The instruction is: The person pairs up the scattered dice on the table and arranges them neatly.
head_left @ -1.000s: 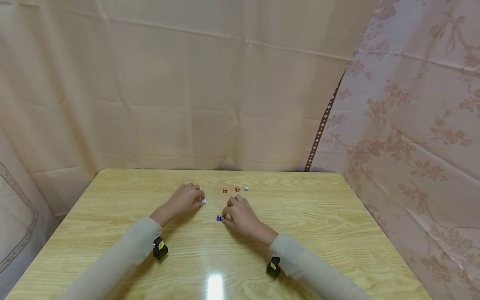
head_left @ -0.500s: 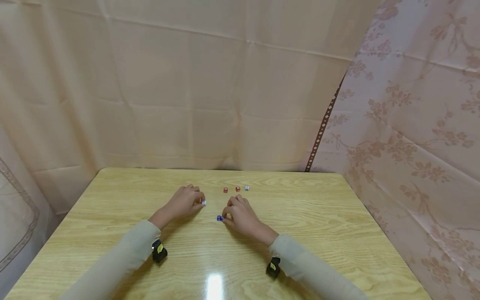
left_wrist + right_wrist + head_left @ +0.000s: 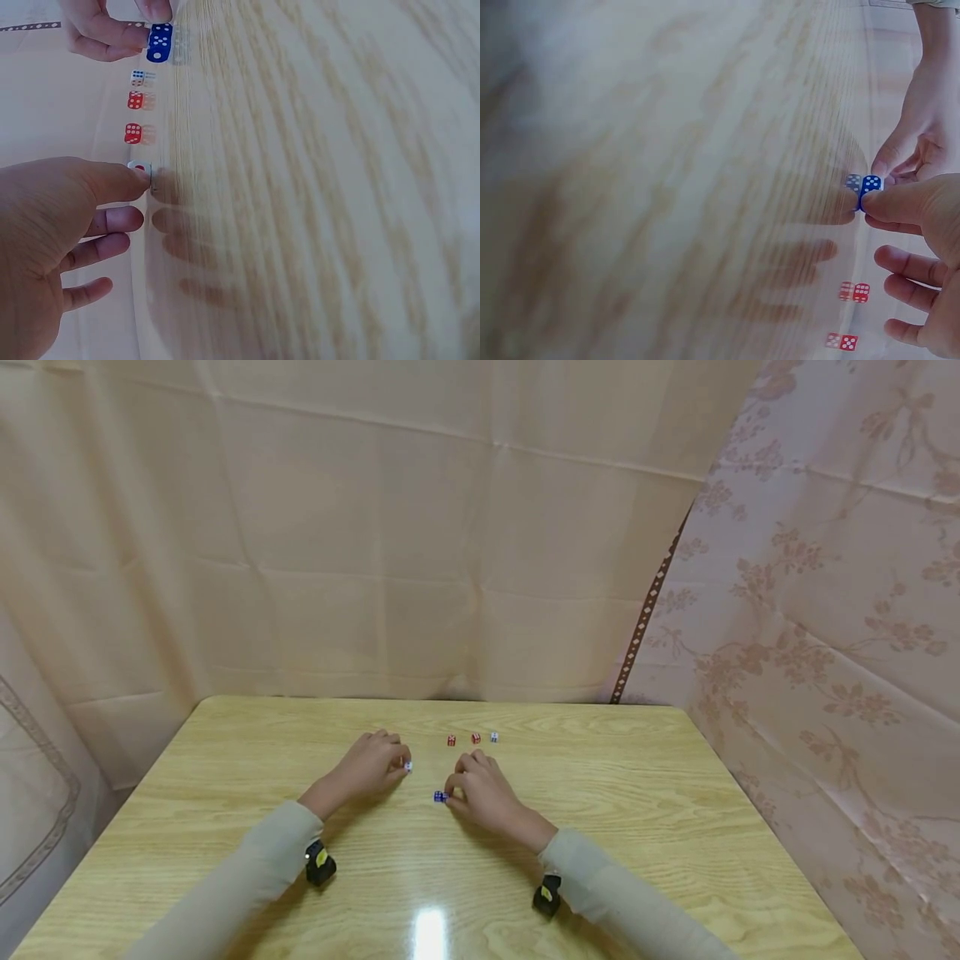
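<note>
My left hand [image 3: 369, 763] pinches a small white die [image 3: 408, 767] between thumb and fingers on the wood-grain table [image 3: 375, 877]. A red pip shows on that white die [image 3: 140, 166] in the left wrist view. To its right and nearer the body, two blue dice with white pips sit side by side; my right hand [image 3: 483, 793] pinches the right one, leaving the left blue die [image 3: 438, 797] in plain view. In the right wrist view the thumb [image 3: 889, 202] covers part of the blue dice [image 3: 871, 183].
Beyond the hands stand a red die [image 3: 452, 741], a second red die [image 3: 476, 738] turned at an angle, and a white die [image 3: 494, 737], roughly in a row. A beige curtain [image 3: 360, 568] hangs behind the table's far edge, with a flowered curtain [image 3: 847, 652] to the right.
The left hand with its white die has shifted very slightly toward the body since a second ago. My right hand and the blue dice stay in place.
</note>
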The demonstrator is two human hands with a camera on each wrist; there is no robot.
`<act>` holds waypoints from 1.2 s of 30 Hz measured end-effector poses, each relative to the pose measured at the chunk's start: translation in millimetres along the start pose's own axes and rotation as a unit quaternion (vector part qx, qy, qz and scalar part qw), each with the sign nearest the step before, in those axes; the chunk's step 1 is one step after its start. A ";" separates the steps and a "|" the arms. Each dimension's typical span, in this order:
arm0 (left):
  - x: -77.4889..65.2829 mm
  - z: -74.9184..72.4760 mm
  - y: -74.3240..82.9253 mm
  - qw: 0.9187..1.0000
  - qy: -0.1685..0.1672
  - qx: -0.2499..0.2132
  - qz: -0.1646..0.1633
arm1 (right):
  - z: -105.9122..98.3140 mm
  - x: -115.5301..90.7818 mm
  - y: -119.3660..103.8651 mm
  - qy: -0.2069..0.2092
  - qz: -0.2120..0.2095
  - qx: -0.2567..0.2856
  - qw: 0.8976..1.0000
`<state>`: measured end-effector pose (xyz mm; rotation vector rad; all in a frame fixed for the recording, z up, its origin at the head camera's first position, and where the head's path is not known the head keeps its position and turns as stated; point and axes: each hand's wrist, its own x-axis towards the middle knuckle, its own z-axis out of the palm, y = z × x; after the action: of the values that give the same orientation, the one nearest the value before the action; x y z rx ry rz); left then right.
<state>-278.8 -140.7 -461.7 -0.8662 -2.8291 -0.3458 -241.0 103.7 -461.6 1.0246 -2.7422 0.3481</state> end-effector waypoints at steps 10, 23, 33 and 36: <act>0.5 -1.2 -1.8 1.000 -0.010 0.001 0.000 | -0.3 0.0 -0.8 -0.003 0.002 -0.004 1.000; -0.1 -1.9 -1.6 1.000 -0.010 -0.005 -0.001 | -1.6 -2.0 -1.7 0.008 0.004 -0.016 1.000; 0.3 -1.5 -0.3 1.000 -0.012 -0.007 -0.007 | -16.8 4.5 8.0 0.002 0.032 0.027 0.999; 0.3 -1.4 -0.3 1.000 -0.012 -0.014 -0.008 | -22.8 7.6 16.2 0.013 0.043 0.039 0.998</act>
<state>-279.1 -141.1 -460.3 -0.8581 -2.8611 -0.3813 -255.1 117.4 -440.3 0.9144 -2.7755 0.4830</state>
